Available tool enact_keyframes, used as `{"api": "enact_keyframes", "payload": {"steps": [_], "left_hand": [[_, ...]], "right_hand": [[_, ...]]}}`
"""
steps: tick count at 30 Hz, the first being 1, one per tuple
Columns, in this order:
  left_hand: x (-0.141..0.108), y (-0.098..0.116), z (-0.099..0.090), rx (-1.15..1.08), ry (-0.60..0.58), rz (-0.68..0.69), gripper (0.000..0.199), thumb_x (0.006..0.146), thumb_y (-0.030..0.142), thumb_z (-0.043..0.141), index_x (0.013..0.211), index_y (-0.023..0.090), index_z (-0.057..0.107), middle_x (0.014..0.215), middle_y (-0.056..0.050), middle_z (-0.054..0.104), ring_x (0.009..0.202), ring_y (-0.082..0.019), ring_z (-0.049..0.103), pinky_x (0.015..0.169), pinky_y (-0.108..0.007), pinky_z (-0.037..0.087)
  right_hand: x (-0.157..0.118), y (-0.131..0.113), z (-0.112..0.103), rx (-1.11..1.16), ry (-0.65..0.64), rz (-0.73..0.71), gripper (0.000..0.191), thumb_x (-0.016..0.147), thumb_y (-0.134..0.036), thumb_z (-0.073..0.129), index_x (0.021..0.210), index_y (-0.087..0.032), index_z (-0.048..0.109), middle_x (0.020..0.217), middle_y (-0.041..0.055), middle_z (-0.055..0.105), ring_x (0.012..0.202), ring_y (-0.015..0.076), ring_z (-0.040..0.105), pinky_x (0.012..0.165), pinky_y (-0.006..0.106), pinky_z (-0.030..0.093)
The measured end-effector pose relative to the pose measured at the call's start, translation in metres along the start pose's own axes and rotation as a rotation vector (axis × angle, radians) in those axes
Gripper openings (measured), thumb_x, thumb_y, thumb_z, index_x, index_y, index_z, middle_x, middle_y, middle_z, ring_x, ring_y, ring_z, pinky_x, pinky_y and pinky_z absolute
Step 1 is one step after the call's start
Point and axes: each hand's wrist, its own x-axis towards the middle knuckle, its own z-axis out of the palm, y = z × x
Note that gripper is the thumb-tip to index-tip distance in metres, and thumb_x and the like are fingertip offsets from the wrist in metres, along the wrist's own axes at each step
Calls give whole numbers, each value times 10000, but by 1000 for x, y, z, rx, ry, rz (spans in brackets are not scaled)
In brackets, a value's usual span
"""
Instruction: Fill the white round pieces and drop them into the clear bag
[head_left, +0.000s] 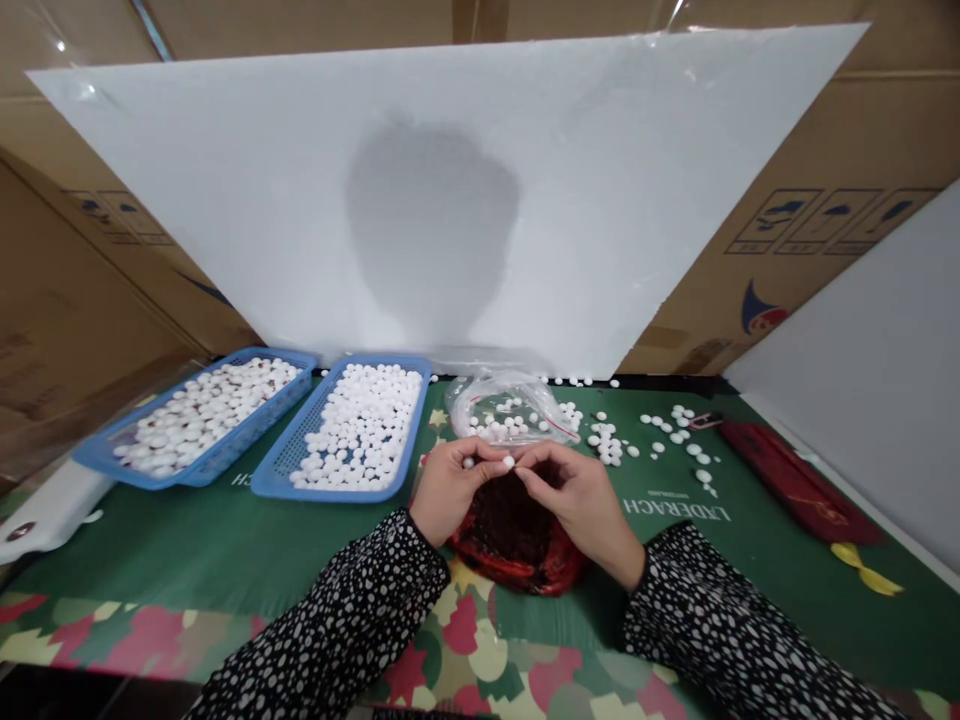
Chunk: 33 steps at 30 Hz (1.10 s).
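Observation:
My left hand (455, 485) is closed, its thumb and forefinger pinching a small white ball (508, 462); another white ball (469, 462) shows between its fingers. Close beside it, my right hand (574, 490) is closed too, its fingertips at the right side of the pinched ball; whether they hold anything more is too small to tell. Beneath both hands lies a red bag (517, 575), open at the top, with dark brown contents. Just behind the hands is a clear plastic bag (487, 385) with white balls in it.
Two blue baskets (259, 484) (191, 476) of white balls stand at the left, by a white handle (56, 515). Loose white balls (606, 445) lie right of centre. A dark red pouch (802, 485) and yellow ribbon (866, 572) lie far right. A white board (585, 200) stands behind.

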Motion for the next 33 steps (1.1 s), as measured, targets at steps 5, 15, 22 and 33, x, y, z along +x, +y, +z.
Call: {"api": "enact_keyframes", "payload": {"steps": [5, 15, 22, 33], "left_hand": [[-5, 5, 8, 27, -10, 6, 76, 698, 236, 761, 671, 172, 730, 737, -38, 739, 738, -194, 639, 745, -301, 472], [0, -6, 9, -172, 54, -96, 157, 683, 286, 781, 732, 154, 713, 800, -49, 731, 755, -172, 619, 747, -281, 457], [-1, 0, 8, -89, 46, -35, 83, 711, 239, 752, 723, 160, 731, 797, -52, 742, 785, -191, 639, 791, -299, 459], [-3, 6, 5, 15, 59, 17, 60, 709, 218, 736, 671, 177, 715, 737, -25, 731, 750, -188, 640, 740, -285, 460]], "right_hand": [[3, -1, -3, -13, 7, 22, 120, 861, -308, 631, 826, -198, 662, 816, 33, 720, 748, 184, 660, 703, 294, 515], [9, -1, -6, 168, -100, 29, 158, 879, -295, 619, 1006, -219, 676, 1035, 51, 733, 946, 190, 694, 879, 352, 547], [7, -3, -5, 172, -70, 28, 58, 849, -259, 651, 835, -212, 682, 1067, 69, 736, 997, 216, 689, 902, 386, 533], [7, -3, 0, 157, -39, -3, 77, 858, -263, 642, 817, -217, 688, 1027, 61, 749, 977, 218, 700, 889, 389, 548]]}}
